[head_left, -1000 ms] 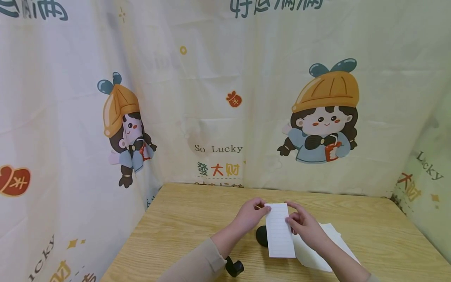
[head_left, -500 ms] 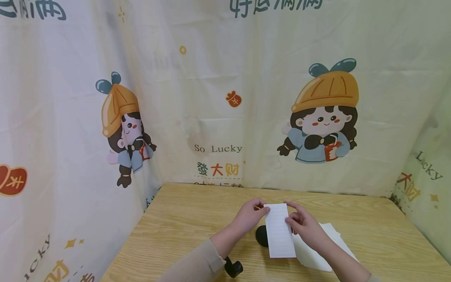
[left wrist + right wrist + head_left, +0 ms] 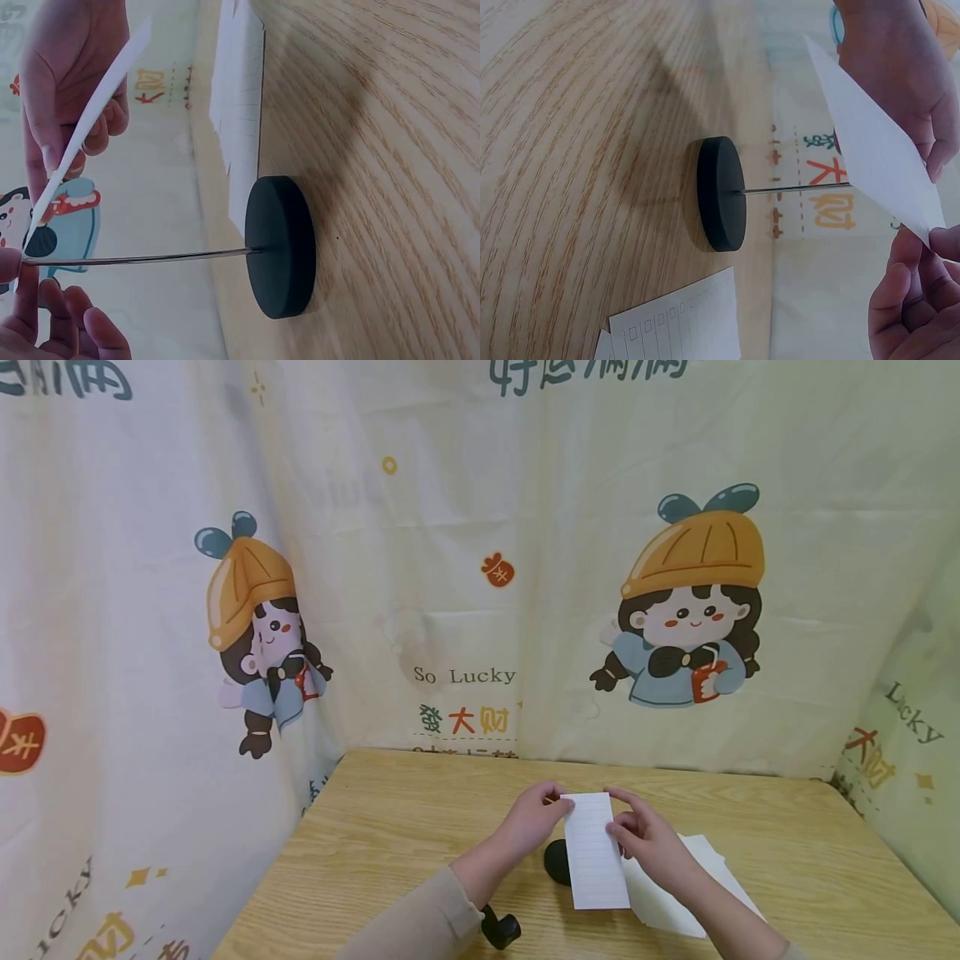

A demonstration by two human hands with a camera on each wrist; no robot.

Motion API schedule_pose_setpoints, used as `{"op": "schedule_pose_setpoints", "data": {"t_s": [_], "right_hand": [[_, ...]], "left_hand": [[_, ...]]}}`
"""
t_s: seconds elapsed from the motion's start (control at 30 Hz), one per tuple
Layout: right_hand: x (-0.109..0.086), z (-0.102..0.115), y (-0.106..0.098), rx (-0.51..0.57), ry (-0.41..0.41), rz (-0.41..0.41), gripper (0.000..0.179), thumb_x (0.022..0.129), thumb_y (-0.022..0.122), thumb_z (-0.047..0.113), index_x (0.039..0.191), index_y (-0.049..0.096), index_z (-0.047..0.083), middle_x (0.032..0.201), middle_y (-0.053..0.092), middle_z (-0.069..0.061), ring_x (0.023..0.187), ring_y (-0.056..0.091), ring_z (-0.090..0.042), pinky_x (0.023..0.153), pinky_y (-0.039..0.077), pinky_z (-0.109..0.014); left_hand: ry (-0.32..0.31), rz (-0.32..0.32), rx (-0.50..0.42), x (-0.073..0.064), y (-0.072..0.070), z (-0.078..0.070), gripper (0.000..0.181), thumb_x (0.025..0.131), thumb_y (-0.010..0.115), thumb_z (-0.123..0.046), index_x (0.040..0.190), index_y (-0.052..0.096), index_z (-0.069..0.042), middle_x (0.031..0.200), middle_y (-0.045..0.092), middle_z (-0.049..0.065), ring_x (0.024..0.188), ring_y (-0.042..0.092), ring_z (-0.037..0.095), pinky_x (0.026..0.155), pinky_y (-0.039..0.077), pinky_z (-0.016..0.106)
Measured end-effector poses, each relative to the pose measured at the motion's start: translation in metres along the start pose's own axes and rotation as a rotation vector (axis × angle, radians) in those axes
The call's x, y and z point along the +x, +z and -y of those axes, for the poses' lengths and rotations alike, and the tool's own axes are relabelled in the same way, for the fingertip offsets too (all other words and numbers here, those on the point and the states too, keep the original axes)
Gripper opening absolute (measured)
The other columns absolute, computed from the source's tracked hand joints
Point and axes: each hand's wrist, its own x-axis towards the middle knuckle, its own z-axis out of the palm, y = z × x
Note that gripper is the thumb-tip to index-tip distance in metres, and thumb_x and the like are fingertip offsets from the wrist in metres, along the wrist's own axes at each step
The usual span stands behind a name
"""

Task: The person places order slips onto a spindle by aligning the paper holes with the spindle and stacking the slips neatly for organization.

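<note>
A ruled white slip of paper [image 3: 597, 852] is held up, tilted, between both hands. My left hand [image 3: 531, 817] pinches its upper left corner, thumb on the face. My right hand [image 3: 651, 841] holds its right edge between thumb and fingers. Beneath the slip stands a round black base [image 3: 281, 247] with a thin upright metal rod [image 3: 150, 259], which reaches the slip near my left fingertips. Whether the rod's tip passes through the paper or clips it, I cannot tell. In the right wrist view the slip [image 3: 881, 142] hides the rod's upper end.
More white sheets, stacked unevenly [image 3: 693, 885], lie on the wooden table [image 3: 420, 793] under my right forearm. A curved black object [image 3: 500, 929] of unclear kind lies partly hidden beside my left sleeve [image 3: 423, 922]. Printed curtains [image 3: 442, 552] enclose the back and sides.
Both hands and the slip stay almost in place. The left curtain has drifted a little to the left.
</note>
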Motion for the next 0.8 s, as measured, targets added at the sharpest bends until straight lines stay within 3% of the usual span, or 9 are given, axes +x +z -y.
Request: {"op": "schedule_pose_setpoints", "data": {"t_s": [0.4,0.53,0.67,0.8], "right_hand": [[0.0,-0.001,0.0,0.028,0.011,-0.003,0.056,0.098,0.06,0.005,0.149,0.035,0.004,0.093,0.063,-0.012,0.067,0.052,-0.017,0.062,0.046,-0.028],[0.0,-0.001,0.001,0.017,0.022,-0.01,0.056,0.098,0.06,0.005,0.149,0.035,0.005,0.092,0.063,-0.011,0.067,0.052,-0.018,0.062,0.046,-0.029],[0.0,-0.002,0.001,0.019,0.016,-0.007,0.056,0.098,0.06,0.005,0.148,0.036,0.005,0.091,0.063,-0.011,0.067,0.052,-0.019,0.062,0.046,-0.029],[0.001,-0.003,0.001,0.017,0.013,-0.004,0.056,0.098,0.06,0.004,0.148,0.036,0.005,0.09,0.063,-0.011,0.067,0.052,-0.019,0.062,0.046,-0.029]], "left_hand": [[0.021,-0.007,-0.032,0.002,0.003,0.004,0.015,0.097,0.063,-0.029,0.089,0.061,-0.017,0.09,0.06,-0.003,0.082,0.052,0.017,0.072,0.042,0.036],[0.037,0.006,-0.082,0.003,0.002,0.008,0.014,0.097,0.064,-0.029,0.092,0.064,-0.015,0.09,0.06,-0.003,0.082,0.054,0.017,0.071,0.043,0.035],[0.034,0.018,-0.148,0.003,0.0,0.011,0.015,0.098,0.064,-0.027,0.096,0.067,-0.013,0.09,0.061,-0.002,0.083,0.055,0.015,0.075,0.049,0.04],[0.025,0.013,-0.152,0.002,-0.001,0.012,0.017,0.099,0.062,-0.028,0.099,0.069,-0.013,0.092,0.063,-0.002,0.085,0.057,0.013,0.082,0.05,0.047]]}}
